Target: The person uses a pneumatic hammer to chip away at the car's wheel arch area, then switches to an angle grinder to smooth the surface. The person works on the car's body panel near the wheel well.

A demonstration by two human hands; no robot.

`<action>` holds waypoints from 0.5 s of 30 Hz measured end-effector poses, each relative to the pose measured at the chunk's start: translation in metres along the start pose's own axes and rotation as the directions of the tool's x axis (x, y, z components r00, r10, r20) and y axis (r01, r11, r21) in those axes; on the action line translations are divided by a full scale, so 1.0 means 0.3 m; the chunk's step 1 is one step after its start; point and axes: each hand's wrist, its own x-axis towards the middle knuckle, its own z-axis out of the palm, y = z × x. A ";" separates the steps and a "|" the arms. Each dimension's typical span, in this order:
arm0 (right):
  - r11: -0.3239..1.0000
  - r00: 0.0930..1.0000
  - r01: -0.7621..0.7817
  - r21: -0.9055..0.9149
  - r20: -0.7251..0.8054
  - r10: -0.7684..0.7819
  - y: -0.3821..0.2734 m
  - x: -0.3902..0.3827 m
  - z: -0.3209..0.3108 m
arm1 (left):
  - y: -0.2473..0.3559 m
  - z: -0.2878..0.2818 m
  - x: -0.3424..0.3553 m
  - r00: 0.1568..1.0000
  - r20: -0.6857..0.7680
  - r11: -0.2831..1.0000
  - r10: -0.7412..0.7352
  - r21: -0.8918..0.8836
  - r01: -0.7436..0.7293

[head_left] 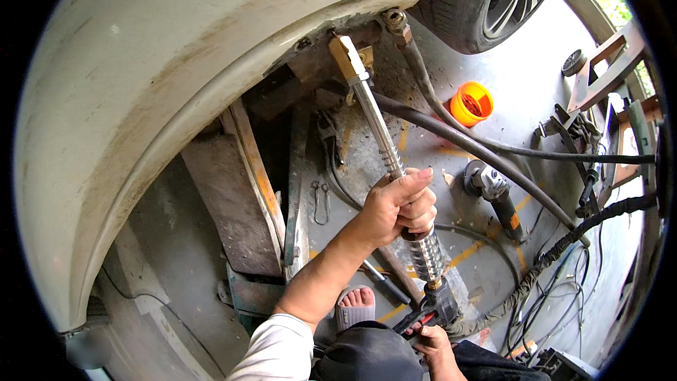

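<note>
A long spot welding gun (381, 127) slants up across the view, with a silver shaft, coil springs and a brass-coloured head. Its tip is at the lower edge of a dirty white car body panel (176, 77), where the paint is worn off; whether it touches cannot be told. My left hand (403, 203) is wrapped round the shaft just below the upper spring. Lower down, my right hand (431, 342) closes on the black handle, near a red part that is probably the trigger. A thick cable (416, 63) ends in a metal fitting beside the head.
An orange tub (471, 104) and an angle grinder (497, 197) stand on the floor to the right, among thick cables (486, 152). A car wheel (486, 0) is at the top. A rusty metal beam (233, 201) lies under the panel. My sandalled foot (356, 303) is below.
</note>
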 end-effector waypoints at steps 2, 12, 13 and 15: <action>1.000 0.999 0.008 -0.026 -0.034 -0.009 0.000 -0.010 0.007 | -0.002 0.005 0.000 1.000 -0.015 1.000 0.004 -0.007 -0.004; 0.994 0.996 0.090 0.066 -0.005 -0.090 0.006 -0.005 0.003 | -0.009 0.009 0.008 0.999 -0.020 0.999 0.026 -0.047 -0.027; 0.994 0.997 0.072 0.087 0.025 -0.075 0.009 0.000 -0.012 | -0.007 0.001 0.011 1.000 0.003 0.998 0.001 -0.062 -0.001; 0.991 0.995 0.036 0.126 0.085 -0.047 0.013 0.011 -0.049 | -0.010 0.011 0.014 1.000 -0.009 0.999 0.019 -0.044 -0.019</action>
